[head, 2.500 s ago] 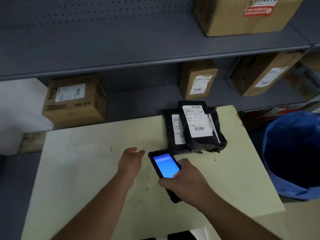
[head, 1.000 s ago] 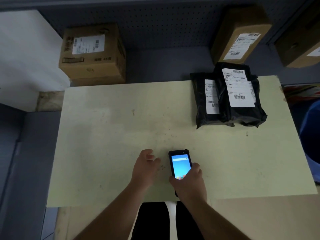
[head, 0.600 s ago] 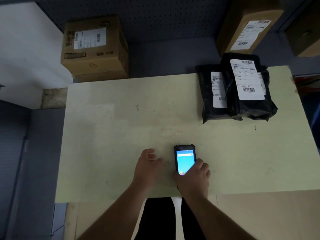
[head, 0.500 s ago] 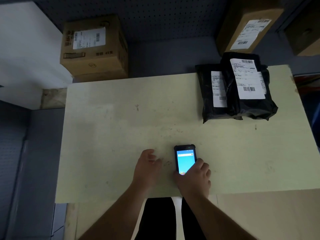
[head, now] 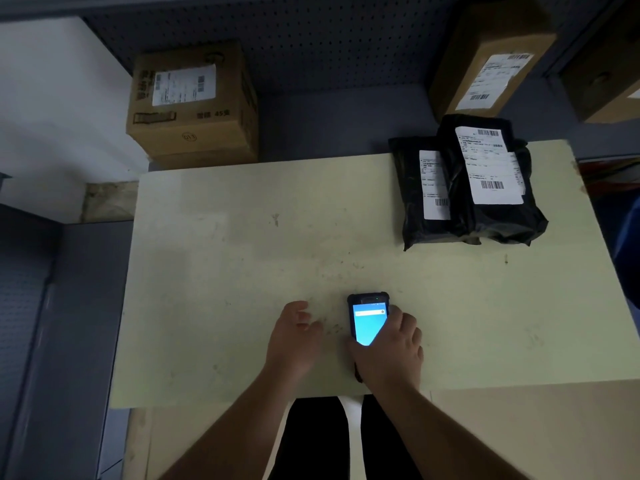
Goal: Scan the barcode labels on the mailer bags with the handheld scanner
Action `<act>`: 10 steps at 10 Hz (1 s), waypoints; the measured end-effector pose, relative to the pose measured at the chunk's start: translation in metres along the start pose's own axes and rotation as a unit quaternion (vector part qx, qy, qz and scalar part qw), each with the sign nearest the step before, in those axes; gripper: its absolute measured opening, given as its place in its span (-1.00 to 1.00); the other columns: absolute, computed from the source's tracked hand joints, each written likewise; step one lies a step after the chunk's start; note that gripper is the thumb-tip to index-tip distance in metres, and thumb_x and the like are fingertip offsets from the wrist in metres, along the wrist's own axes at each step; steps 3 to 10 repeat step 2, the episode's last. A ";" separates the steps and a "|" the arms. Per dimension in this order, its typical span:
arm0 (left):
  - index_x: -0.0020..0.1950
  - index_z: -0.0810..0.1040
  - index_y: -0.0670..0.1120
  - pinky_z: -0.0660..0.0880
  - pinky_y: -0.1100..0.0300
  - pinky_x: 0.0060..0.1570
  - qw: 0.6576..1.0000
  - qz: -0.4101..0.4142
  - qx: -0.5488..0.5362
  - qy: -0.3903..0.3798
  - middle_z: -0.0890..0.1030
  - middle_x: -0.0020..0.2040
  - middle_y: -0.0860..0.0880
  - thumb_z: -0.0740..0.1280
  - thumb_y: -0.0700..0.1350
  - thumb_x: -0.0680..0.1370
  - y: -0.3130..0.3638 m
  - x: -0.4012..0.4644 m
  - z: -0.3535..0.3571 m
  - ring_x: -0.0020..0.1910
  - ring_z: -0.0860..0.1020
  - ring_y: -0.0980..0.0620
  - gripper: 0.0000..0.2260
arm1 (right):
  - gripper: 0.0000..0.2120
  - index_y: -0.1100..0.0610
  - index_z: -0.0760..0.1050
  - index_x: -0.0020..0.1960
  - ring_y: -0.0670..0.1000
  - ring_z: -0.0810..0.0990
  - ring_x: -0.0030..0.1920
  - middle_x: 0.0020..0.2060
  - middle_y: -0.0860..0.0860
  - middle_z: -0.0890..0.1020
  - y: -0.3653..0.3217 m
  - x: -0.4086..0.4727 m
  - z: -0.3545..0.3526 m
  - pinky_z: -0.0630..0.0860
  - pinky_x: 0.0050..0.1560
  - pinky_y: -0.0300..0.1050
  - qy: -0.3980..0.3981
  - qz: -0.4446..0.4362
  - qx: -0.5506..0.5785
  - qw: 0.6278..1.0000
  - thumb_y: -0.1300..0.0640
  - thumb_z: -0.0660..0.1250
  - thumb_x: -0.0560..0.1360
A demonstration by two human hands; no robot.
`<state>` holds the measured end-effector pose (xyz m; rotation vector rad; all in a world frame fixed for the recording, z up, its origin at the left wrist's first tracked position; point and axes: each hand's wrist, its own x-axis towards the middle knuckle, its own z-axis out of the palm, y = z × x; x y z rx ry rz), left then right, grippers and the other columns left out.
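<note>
My right hand (head: 388,348) is wrapped around the lower half of the scanner (head: 369,318), fingers along its right edge and thumb across the bottom of the lit screen, so I can read the display and still have a finger near the side. I judge the scanner is low over the near edge of the table (head: 225,271); whether it touches the top I cannot tell. My left hand (head: 294,337) lies beside it at 9 o'clock, palm down, fingers loosely curled, holding nothing, free to handle a bag.

The scanner's long axis runs from 6 to 12 o'clock, head end at 12. The two black mailer bags (head: 467,188) lie well apart at about 1 o'clock, overlapping, labels (head: 493,168) up, so the head is not aimed at them yet.
</note>
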<state>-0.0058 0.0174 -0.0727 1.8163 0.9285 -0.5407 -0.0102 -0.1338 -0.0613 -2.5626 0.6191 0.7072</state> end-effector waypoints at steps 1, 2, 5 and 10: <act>0.39 0.51 0.02 0.46 0.26 -0.19 1.000 0.001 -0.016 0.000 0.61 0.25 -0.02 0.40 -0.19 0.60 0.010 -0.004 -0.001 0.16 0.62 -0.02 -0.64 | -0.19 0.05 0.25 0.64 0.11 0.39 0.51 0.56 0.02 0.39 -0.006 0.001 -0.017 0.45 0.50 0.09 0.003 -0.049 0.030 0.998 -0.16 0.51 0.52; 0.35 0.52 0.01 0.50 0.20 -0.09 0.999 0.020 -0.038 0.005 0.62 0.22 -0.04 0.39 -0.21 0.58 0.020 -0.005 -0.001 0.09 0.61 -0.03 -0.65 | -0.27 -0.02 0.30 0.65 0.07 0.36 0.53 0.59 -0.06 0.36 -0.015 0.004 -0.035 0.47 0.50 0.12 0.000 -0.103 0.119 0.988 -0.05 0.49 0.55; 0.35 0.52 0.01 0.50 0.20 -0.09 0.999 0.020 -0.038 0.005 0.62 0.22 -0.04 0.39 -0.21 0.58 0.020 -0.005 -0.001 0.09 0.61 -0.03 -0.65 | -0.27 -0.02 0.30 0.65 0.07 0.36 0.53 0.59 -0.06 0.36 -0.015 0.004 -0.035 0.47 0.50 0.12 0.000 -0.103 0.119 0.988 -0.05 0.49 0.55; 0.35 0.52 0.01 0.50 0.20 -0.09 0.999 0.020 -0.038 0.005 0.62 0.22 -0.04 0.39 -0.21 0.58 0.020 -0.005 -0.001 0.09 0.61 -0.03 -0.65 | -0.27 -0.02 0.30 0.65 0.07 0.36 0.53 0.59 -0.06 0.36 -0.015 0.004 -0.035 0.47 0.50 0.12 0.000 -0.103 0.119 0.988 -0.05 0.49 0.55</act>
